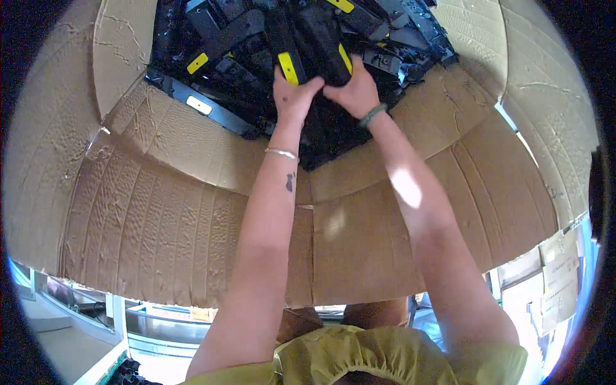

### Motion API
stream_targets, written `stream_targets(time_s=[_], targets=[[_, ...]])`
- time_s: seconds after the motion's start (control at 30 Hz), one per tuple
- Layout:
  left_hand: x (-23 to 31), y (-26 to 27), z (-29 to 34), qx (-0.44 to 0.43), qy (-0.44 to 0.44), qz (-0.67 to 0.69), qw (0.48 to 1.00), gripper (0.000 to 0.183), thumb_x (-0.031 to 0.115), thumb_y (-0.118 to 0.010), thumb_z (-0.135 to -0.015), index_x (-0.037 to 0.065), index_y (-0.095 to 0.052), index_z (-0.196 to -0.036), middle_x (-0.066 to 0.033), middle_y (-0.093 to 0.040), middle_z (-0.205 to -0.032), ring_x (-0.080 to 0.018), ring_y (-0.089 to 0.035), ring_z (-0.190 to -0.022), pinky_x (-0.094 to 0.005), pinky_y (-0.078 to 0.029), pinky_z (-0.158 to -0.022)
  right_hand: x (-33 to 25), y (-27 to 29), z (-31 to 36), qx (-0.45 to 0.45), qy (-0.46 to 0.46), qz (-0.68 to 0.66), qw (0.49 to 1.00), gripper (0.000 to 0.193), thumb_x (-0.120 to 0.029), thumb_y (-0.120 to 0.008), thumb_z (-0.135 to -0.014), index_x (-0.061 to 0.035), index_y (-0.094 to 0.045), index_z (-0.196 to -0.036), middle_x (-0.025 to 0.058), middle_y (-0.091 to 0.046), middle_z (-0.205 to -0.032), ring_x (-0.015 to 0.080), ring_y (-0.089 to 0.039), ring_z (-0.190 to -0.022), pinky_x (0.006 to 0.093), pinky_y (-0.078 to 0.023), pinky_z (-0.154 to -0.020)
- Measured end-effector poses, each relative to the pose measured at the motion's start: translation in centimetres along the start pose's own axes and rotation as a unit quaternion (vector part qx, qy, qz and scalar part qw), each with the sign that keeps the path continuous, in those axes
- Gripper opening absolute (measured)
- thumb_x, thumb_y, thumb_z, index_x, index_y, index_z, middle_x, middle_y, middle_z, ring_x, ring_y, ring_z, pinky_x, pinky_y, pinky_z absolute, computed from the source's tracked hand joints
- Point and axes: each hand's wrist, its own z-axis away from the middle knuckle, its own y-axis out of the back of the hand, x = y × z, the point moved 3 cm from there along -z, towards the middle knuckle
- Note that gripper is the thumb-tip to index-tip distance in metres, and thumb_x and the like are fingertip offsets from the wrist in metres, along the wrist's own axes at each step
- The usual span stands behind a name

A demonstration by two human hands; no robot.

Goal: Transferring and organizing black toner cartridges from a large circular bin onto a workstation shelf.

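Both my arms reach down into a big cardboard box toward a heap of black plastic parts [221,86]. My left hand [294,101] is closed round the near end of a long black part [279,32] with a yellow label. Close beside it, my right hand [356,91] grips a second long black part [324,35], also with a yellow strip on its side. The thumbs nearly meet between the two parts. The fingers are partly hidden behind what they hold.
Tall cardboard walls [160,212] surround the heap, with the near flap bending toward me. Another black part with a white label [199,104] lies along the left wall. Beyond the box, a white metal frame [119,317] stands at lower left and cartons [558,282] at lower right.
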Motion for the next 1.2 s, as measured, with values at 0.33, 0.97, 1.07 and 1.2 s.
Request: stream_targets(time_s=[0.33, 0.97, 1.07, 1.2], targets=[[4.3, 0.4, -4.8, -0.016, -0.070, 0.081, 0.994, 0.057, 0.019, -0.076, -0.056, -0.002, -0.051, -0.103, -0.0110, -0.061, -0.091, -0.0206, -0.058, -0.082, -0.0294, -0.046, -0.076, -1.7, 0.5, -8.7, -0.065, 0.081, -0.237, 0.966, 0.058, -0.022, -0.074, -0.063, 0.0000, -0.050, -0.111, 0.0088, -0.061, -0.099, 0.0184, -0.057, -0.090, 0.0310, -0.044, -0.083], [-1.7, 7.9, 7.3, 0.071, 0.068, 0.278, 0.956, 0.070, -0.002, -0.066, -0.060, 0.003, -0.037, -0.123, -0.0073, -0.052, -0.112, -0.0205, -0.051, -0.102, -0.0333, -0.039, -0.092, -5.8, -6.4, 1.5, -0.202, 0.097, -0.074, 0.972, 0.082, -0.025, -0.075, -0.055, 0.0052, -0.039, -0.121, 0.0190, -0.053, -0.110, 0.0255, -0.051, -0.104, 0.0305, -0.037, -0.093], [-3.2, 10.4, 4.7, 0.108, 0.042, 0.239, 0.964, 0.072, -0.001, -0.065, -0.060, 0.001, -0.035, -0.125, -0.0091, -0.050, -0.113, -0.0225, -0.049, -0.103, -0.0334, -0.037, -0.093, -7.1, -10.0, 1.0, -0.176, 0.084, -0.049, 0.980, 0.086, -0.027, -0.075, -0.054, 0.0053, -0.036, -0.124, 0.0232, -0.050, -0.113, 0.0301, -0.049, -0.108, 0.0314, -0.036, -0.094], [-4.6, 11.4, 2.2, 0.129, 0.004, 0.120, 0.984, 0.076, 0.001, -0.063, -0.061, -0.001, -0.029, -0.129, -0.0117, -0.046, -0.117, -0.0250, -0.047, -0.106, -0.0341, -0.034, -0.096, -7.6, -10.2, 1.2, -0.220, 0.071, -0.037, 0.972, 0.089, -0.027, -0.075, -0.054, 0.0053, -0.033, -0.126, 0.0246, -0.050, -0.114, 0.0329, -0.049, -0.108, 0.0324, -0.037, -0.094]])
